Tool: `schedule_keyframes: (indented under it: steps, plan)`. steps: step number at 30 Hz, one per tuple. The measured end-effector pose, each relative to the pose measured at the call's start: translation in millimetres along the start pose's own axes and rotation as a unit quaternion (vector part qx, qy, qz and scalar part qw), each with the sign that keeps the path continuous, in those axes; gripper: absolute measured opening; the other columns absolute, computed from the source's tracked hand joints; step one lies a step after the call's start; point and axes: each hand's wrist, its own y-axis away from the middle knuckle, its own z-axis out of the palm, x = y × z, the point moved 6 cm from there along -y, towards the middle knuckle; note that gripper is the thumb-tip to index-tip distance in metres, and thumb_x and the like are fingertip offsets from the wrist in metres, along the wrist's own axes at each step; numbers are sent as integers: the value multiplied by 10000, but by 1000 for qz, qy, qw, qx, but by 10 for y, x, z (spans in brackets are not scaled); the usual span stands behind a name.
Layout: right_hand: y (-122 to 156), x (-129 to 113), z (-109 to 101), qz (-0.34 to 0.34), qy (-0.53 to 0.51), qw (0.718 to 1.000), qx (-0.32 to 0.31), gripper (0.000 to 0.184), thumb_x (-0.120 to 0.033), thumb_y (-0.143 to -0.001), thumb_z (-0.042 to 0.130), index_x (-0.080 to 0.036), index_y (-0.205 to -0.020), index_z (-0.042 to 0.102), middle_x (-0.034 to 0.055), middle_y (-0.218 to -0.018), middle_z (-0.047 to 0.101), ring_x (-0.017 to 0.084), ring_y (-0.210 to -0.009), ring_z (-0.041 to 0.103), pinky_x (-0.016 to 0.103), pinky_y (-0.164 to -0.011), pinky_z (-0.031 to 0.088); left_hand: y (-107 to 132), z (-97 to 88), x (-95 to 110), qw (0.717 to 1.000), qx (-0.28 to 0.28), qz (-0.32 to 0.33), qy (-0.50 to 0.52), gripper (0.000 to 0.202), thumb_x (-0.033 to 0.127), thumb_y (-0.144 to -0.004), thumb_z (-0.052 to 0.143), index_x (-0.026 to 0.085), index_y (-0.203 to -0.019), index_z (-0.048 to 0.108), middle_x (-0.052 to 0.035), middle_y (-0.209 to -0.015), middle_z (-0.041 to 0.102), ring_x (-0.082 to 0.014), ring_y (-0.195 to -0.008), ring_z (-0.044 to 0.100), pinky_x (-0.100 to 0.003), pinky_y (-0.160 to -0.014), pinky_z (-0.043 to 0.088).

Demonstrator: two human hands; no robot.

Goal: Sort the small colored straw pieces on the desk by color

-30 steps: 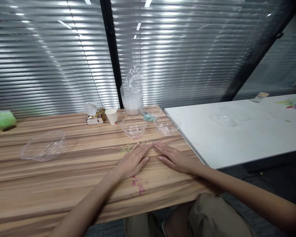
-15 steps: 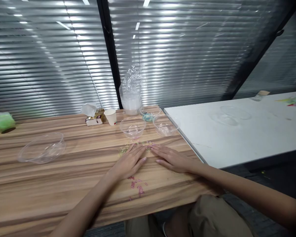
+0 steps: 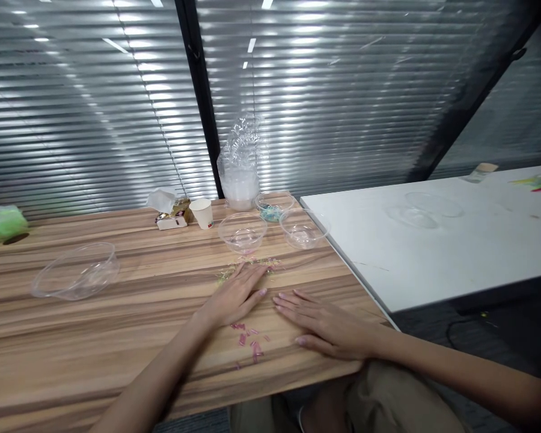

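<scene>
My left hand (image 3: pixel 237 296) lies flat with its fingers stretched forward, the tips touching a loose strip of small yellow-green pieces (image 3: pixel 228 273). Just below that palm, small pink pieces (image 3: pixel 255 349) are scattered on the wooden table (image 3: pixel 130 337). My right hand (image 3: pixel 322 322) rests palm down to the right of the pink pieces, fingers extended and thumb apart, holding nothing. Beyond the fingers stand two clear plastic bowls, a left one (image 3: pixel 242 231) and a right one (image 3: pixel 304 230). Farther back, another clear bowl (image 3: pixel 275 198) has blue-green pieces (image 3: pixel 270 212) in it.
A large clear bowl (image 3: pixel 76 276) stands at the left. Along the back are a green bundle (image 3: pixel 2 224), a tissue pack (image 3: pixel 172 221), a paper cup (image 3: pixel 202 213) and plastic-wrapped containers (image 3: pixel 241 180). A white table (image 3: pixel 406 258) adjoins on the right, bearing a clear lid-like item (image 3: pixel 433 207).
My right hand has drawn back toward me and slightly right, away from the yellow-green pieces. My left hand has stayed nearly in place.
</scene>
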Motion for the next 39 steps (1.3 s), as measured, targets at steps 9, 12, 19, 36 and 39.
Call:
schedule_keyframes:
  steps: [9,12,19,36,39]
  plan:
    - [-304,487,-225,60,-48,981,177,395,-313,-956,375,-186,-1330,365,75,-1407,354,172,-1310,296,376,-1086,300,22,40,-123,999,-14,-41,14,553,462,-949,241,202,-1431,159,-62,-1469,268,-199,-1365,202,-439,-1140,123]
    - [-387,537,-246,52,-24,983,177,291,-289,-948,388,-181,-1205,471,81,-1342,439,179,-1269,364,375,-1048,353,8,47,-117,999,-19,-33,18,557,453,-953,228,205,-1440,119,-64,-1476,246,-202,-1367,194,-442,-1141,112]
    - [-351,509,-205,51,61,978,192,320,-274,-949,371,-176,-1235,477,96,-1343,438,209,-1259,380,420,-1044,358,-43,76,-72,1000,-19,6,-1,542,434,-960,209,224,-1444,86,-48,-1487,214,-182,-1366,200,-427,-1141,109]
    - [-349,524,-188,61,69,980,176,397,-307,-952,355,-164,-1319,409,99,-1383,389,214,-1300,316,425,-1074,311,-37,68,-94,999,-26,-15,-21,572,476,-944,239,189,-1434,167,-71,-1470,260,-218,-1365,199,-442,-1132,130]
    - [-351,531,-186,66,75,979,175,417,-316,-952,360,-153,-1335,389,105,-1390,376,214,-1303,307,416,-1076,306,-38,56,-72,1000,-16,-7,-21,561,465,-949,236,193,-1433,161,-66,-1468,266,-204,-1365,200,-434,-1136,114]
